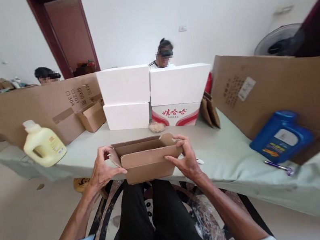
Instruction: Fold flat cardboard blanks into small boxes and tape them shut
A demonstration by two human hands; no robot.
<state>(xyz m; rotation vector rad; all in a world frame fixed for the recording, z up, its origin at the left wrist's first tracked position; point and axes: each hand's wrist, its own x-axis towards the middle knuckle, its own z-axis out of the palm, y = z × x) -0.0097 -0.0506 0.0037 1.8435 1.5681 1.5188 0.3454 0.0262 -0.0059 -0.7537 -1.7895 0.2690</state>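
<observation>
A small brown cardboard box [150, 170] with its top flaps raised is held at the table's front edge, above my lap. My left hand [106, 168] grips its left end, thumb on the front side and fingers behind the end flap. At the other end my right hand [186, 156] pinches the right flap and front corner, thumb against the front panel. The inside of the box shows only in part; its bottom is hidden. Just behind it lies a small beige lump [157, 126], whose kind I cannot make out. A white object [199, 161] pokes out beside my right hand.
White boxes [125, 85] stand stacked at the back, one printed with red [177, 113]. A yellow jug [44, 143] stands left; a blue bottle [281, 136] and a pen [278, 166] lie right. Cardboard panels [266, 94] flank the green-covered table [224, 158]. Two people sit beyond.
</observation>
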